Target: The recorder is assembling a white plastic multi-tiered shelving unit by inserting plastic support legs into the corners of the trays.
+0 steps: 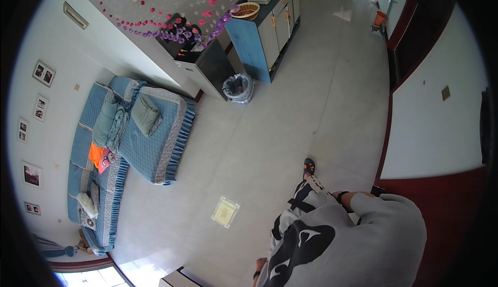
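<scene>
My left hand (pixel 260 264) hangs low beside my grey shirt (pixel 358 240), a dark band around its wrist. Only a small part of it shows, so its fingers cannot be made out. On the other side, my right hand (pixel 335 194) is by my thigh, with a black band at the wrist. Its fingers are hidden or too small to read, and no held thing is visible there. One dark shoe with orange spots (pixel 309 166) shows on the floor ahead.
A flat pale-yellow square with a white border (pixel 225 212) lies on the floor. At left stands a blue sectional sofa (pixel 150 147) with cushions. Farther off are a lined trash bin (pixel 238 88), a blue-sided cabinet (pixel 254 48) and an orange dustpan (pixel 380 18). A white wall (pixel 436 136) runs along the right.
</scene>
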A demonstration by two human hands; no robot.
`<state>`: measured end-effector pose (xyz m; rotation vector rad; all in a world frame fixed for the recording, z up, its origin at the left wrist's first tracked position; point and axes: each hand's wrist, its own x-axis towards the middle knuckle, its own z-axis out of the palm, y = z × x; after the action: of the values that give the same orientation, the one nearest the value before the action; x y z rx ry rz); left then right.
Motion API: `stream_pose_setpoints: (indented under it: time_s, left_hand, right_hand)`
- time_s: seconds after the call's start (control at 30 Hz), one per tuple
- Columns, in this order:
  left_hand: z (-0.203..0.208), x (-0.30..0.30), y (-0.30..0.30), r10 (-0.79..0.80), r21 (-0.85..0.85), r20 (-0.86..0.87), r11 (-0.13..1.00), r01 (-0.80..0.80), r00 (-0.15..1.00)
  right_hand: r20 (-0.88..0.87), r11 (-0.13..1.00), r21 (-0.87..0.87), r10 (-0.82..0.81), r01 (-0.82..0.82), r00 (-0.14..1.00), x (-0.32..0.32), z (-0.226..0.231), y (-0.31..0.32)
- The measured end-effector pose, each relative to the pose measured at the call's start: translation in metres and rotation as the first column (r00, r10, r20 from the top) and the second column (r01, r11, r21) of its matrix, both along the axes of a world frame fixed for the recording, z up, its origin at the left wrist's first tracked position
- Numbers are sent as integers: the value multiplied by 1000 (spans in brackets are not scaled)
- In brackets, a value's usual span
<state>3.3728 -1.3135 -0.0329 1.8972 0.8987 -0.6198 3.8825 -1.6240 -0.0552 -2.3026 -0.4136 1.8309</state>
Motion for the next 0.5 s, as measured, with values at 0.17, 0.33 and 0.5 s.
stream_pose_setpoints:
  time_s: [0.17,0.33,0.5]
  left_hand:
    - [-46,190,28,16,-3,163,1000,-16,987]
    - [-32,424,127,-808,370,-48,532,762,587]
    - [38,658,168,-327,293,-243,873,391,913]
  right_hand:
    - [49,970,208,-140,127,989,158,40,3]
    - [-18,421,599,-843,681,538,305,93,-6]
    - [-53,278,709,-895,648,442,376,121,-10]
